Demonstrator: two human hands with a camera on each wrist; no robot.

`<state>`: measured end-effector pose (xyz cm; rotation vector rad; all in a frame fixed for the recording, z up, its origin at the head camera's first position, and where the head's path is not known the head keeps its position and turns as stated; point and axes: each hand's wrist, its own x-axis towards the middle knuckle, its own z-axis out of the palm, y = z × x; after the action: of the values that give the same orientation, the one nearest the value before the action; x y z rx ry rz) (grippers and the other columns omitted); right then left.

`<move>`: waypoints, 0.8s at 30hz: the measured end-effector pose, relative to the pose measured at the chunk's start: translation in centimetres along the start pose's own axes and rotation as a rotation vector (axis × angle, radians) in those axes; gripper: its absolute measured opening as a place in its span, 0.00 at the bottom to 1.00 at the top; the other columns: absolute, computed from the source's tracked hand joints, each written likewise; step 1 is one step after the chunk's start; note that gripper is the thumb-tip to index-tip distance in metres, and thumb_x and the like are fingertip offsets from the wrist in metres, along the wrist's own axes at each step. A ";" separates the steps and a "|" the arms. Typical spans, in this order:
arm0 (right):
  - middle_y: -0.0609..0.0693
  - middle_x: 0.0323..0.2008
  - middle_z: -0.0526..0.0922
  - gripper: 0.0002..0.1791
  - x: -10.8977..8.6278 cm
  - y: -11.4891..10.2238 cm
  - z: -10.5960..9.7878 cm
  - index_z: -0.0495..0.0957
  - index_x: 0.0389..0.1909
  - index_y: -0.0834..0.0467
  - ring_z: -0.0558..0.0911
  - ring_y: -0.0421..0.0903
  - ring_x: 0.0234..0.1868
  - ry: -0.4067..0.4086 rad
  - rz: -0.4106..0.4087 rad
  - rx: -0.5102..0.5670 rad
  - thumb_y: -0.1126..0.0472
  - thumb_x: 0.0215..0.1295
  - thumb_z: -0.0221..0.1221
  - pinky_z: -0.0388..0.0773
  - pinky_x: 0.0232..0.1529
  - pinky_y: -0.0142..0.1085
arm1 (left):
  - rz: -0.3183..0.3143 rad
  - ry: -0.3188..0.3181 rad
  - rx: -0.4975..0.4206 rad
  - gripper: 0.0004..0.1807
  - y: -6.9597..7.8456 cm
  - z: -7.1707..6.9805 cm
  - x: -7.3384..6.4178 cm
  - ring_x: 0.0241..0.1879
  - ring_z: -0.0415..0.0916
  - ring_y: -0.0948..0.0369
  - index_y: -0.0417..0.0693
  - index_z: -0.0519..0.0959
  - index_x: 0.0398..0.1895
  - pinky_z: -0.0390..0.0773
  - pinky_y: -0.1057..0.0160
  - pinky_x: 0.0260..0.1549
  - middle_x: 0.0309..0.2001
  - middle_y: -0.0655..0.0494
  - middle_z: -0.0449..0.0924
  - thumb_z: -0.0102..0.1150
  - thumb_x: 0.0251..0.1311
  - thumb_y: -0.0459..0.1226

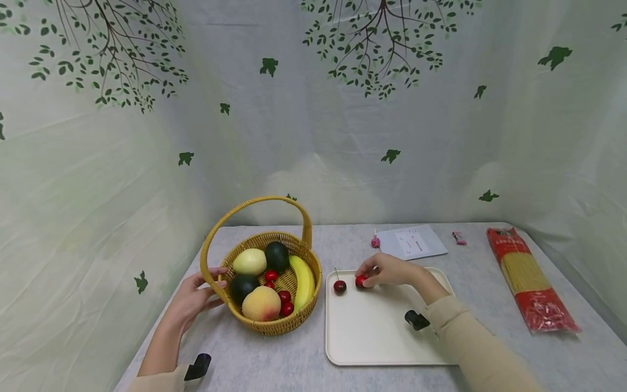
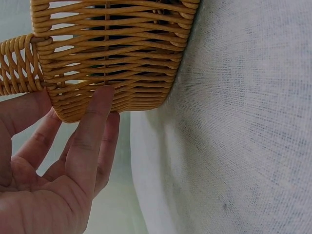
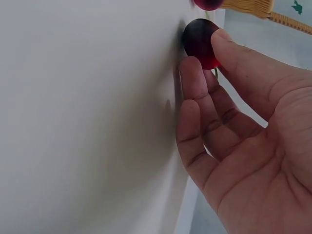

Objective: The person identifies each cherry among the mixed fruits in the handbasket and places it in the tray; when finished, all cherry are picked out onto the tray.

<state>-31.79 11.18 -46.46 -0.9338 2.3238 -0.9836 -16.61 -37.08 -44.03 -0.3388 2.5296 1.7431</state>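
A yellow wicker basket (image 1: 296, 326) stands on the left of the table. It holds a peach (image 1: 262, 304), a banana (image 1: 305, 280), a pale green fruit (image 1: 250, 262), two dark green fruits and several cherries. My left hand (image 1: 193, 296) touches the basket's left side by the foot of its handle; in the left wrist view its fairly straight fingers (image 2: 92, 131) rest against the weave. Over the far edge of a white tray (image 1: 377, 337), my right hand (image 1: 387, 270) pinches a red cherry (image 3: 200, 41) between thumb and fingertips. Another stemmed cherry (image 1: 340, 287) lies just left on the tray.
Behind the tray lie a white paper packet (image 1: 413, 241), a pink lollipop (image 1: 375, 242) and a small wrapped sweet (image 1: 459, 238). A red bag of noodles (image 1: 531, 277) rests at the right. A leaf-patterned curtain (image 1: 343, 136) hangs behind the table.
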 end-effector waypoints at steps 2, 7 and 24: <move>0.47 0.41 0.89 0.12 0.0 0.1 0.2 0.88 0.52 0.60 0.79 0.41 0.40 0.003 -0.010 -0.006 0.64 0.70 0.70 0.77 0.40 0.30 | 0.001 -0.001 0.000 0.27 0.1 0.0 0.0 0.59 0.82 0.56 0.38 0.70 0.76 0.89 0.49 0.57 0.75 0.33 0.65 0.59 0.79 0.38; 0.48 0.40 0.89 0.12 0.2 0.0 0.3 0.88 0.52 0.61 0.78 0.40 0.39 -0.007 -0.031 0.011 0.64 0.71 0.69 0.76 0.39 0.28 | -0.004 -0.002 -0.005 0.27 0.2 0.0 -0.1 0.58 0.82 0.57 0.38 0.70 0.76 0.90 0.51 0.56 0.75 0.34 0.65 0.59 0.79 0.38; 0.53 0.46 0.91 0.11 -0.2 0.2 0.3 0.87 0.52 0.63 0.82 0.38 0.44 -0.037 -0.069 0.026 0.67 0.71 0.67 0.81 0.48 0.26 | -0.006 0.004 -0.001 0.27 0.1 0.1 -0.1 0.57 0.83 0.58 0.38 0.71 0.76 0.90 0.51 0.55 0.74 0.34 0.66 0.59 0.79 0.37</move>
<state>-31.58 11.27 -46.75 -1.0191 2.2572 -1.0127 -16.57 -36.98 -43.95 -0.3498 2.5274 1.7432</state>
